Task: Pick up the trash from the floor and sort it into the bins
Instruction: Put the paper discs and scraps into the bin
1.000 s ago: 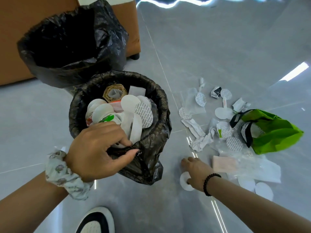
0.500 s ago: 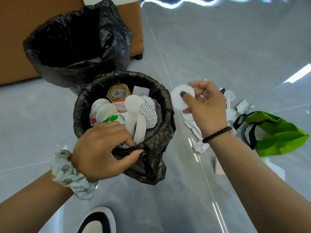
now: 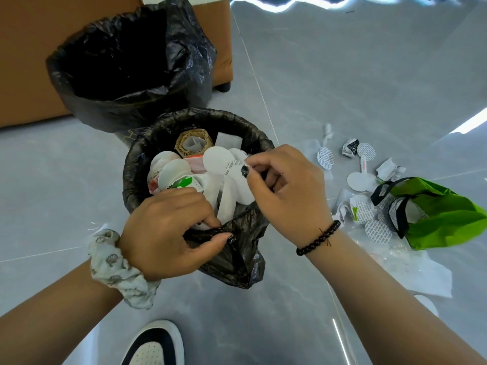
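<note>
The near black-lined bin (image 3: 137,159) is filled with white discs, a cardboard ring and wrappers. My left hand (image 3: 163,233) grips the liner at its front rim. At the bin's right rim my right hand (image 3: 290,196) has its fingers curled and pinches a small white disc (image 3: 248,163) between thumb and forefinger; the hand hides most of it. A second, larger black-lined bin (image 3: 79,83) stands behind, and its inside is dark. More trash lies on the floor to the right: printed round seals (image 3: 325,159), a plain white disc (image 3: 361,181) and crumpled paper (image 3: 387,169).
A green bag (image 3: 442,219) with black handles lies open at the right among the seals. Clear plastic and a white sheet (image 3: 421,275) lie in front of it. A brown cabinet (image 3: 26,35) stands behind the bins. My shoe (image 3: 155,343) is at the bottom edge.
My right hand picked a white disc off the floor, lifted it and carried it left to the near bin's rim. My left hand kept its grip on the liner.
</note>
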{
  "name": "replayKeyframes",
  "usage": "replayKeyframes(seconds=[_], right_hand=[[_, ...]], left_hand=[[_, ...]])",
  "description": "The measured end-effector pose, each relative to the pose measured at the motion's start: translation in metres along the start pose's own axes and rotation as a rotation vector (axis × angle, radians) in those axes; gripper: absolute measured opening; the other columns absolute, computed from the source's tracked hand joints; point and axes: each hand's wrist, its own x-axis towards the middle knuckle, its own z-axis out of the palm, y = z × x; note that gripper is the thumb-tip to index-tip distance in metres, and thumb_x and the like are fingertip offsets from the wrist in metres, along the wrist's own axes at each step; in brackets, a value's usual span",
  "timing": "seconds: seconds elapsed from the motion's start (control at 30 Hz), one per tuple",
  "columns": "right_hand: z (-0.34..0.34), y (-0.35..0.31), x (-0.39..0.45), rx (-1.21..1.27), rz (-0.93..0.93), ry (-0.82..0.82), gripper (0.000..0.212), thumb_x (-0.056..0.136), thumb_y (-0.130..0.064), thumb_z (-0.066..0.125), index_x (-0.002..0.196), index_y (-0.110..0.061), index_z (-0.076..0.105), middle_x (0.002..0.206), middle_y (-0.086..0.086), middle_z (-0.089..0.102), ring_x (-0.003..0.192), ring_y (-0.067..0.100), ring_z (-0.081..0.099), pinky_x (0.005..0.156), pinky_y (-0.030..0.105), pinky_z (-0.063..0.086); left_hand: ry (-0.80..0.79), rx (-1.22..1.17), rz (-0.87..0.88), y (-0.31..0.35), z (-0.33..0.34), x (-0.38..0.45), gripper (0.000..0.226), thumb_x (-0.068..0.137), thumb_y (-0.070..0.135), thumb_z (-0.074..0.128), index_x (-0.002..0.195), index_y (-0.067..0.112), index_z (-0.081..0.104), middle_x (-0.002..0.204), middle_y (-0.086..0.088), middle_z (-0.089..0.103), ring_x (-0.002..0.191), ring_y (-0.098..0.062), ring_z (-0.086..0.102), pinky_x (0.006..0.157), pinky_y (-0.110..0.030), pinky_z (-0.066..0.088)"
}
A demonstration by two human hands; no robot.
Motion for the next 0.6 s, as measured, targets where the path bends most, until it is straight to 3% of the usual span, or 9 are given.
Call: replayKeyframes(seconds=[0.1,0.2,0.3,0.4,0.47,0.53,0.6], right_hand=[[-0.005,0.004,0.003,0.050,0.056,0.066,0.012,0.082,-0.009,0.065,0.088,-0.017,0.072,0.082,-0.004,0.063,0.065,0.010,0.057,0.062,0.009,0.044],[-0.012,0.021,0.011,0.101,0.189,0.196,0.017,0.083,-0.007,0.062,0.088,-0.022,0.068,0.085,-0.008,0.062,0.067,0.002,0.057,0.062,0.011,0.046],[-0.021,0.062,0.011,0.026,0.387,0.242,0.018,0.085,-0.012,0.061,0.100,-0.022,0.063,0.101,-0.002,0.061,0.075,-0.004,0.056,0.067,0.007,0.043],[-0.028,0.120,-0.009,-0.198,0.651,0.033,0.043,0.086,-0.023,0.063,0.126,-0.017,0.052,0.132,0.009,0.045,0.113,0.019,0.051,0.093,0.022,0.040],[-0.027,0.150,-0.036,-0.367,0.802,-0.217,0.064,0.085,-0.040,0.064,0.141,-0.021,0.038,0.147,0.014,0.029,0.135,0.032,0.029,0.109,0.038,0.028],[-0.023,0.167,-0.068,-0.492,0.841,-0.476,0.078,0.082,-0.055,0.060,0.147,-0.029,0.025,0.156,0.010,0.012,0.143,0.031,0.007,0.114,0.046,0.017],[-0.018,0.174,-0.097,-0.559,0.807,-0.646,0.076,0.082,-0.059,0.056,0.146,-0.036,0.022,0.158,0.004,0.001,0.145,0.031,-0.004,0.114,0.051,0.015]], left_hand=[[0.003,0.009,-0.001,0.000,0.000,0.000,0.027,0.080,0.038,0.068,0.068,0.014,0.067,0.064,0.005,0.058,0.060,-0.014,0.053,0.056,-0.032,0.045],[0.009,0.011,-0.008,0.001,0.001,0.000,0.027,0.080,0.038,0.068,0.067,0.014,0.067,0.063,0.006,0.057,0.060,-0.013,0.051,0.056,-0.031,0.044],[0.015,0.000,-0.012,0.001,0.002,0.000,0.028,0.080,0.038,0.068,0.067,0.014,0.066,0.063,0.007,0.056,0.059,-0.012,0.050,0.055,-0.031,0.044],[0.017,-0.005,-0.010,0.001,0.002,0.000,0.029,0.081,0.038,0.067,0.067,0.013,0.067,0.063,0.007,0.057,0.059,-0.012,0.050,0.055,-0.032,0.044],[0.017,-0.009,-0.010,0.001,0.002,0.000,0.029,0.081,0.038,0.067,0.068,0.012,0.067,0.064,0.006,0.058,0.059,-0.013,0.051,0.055,-0.033,0.044],[0.010,-0.008,-0.013,0.001,0.001,0.000,0.029,0.081,0.039,0.067,0.068,0.013,0.067,0.064,0.005,0.058,0.059,-0.014,0.051,0.055,-0.033,0.044],[0.004,-0.005,-0.013,0.001,0.001,0.000,0.029,0.081,0.039,0.067,0.068,0.013,0.066,0.064,0.005,0.058,0.060,-0.014,0.051,0.055,-0.033,0.044]])
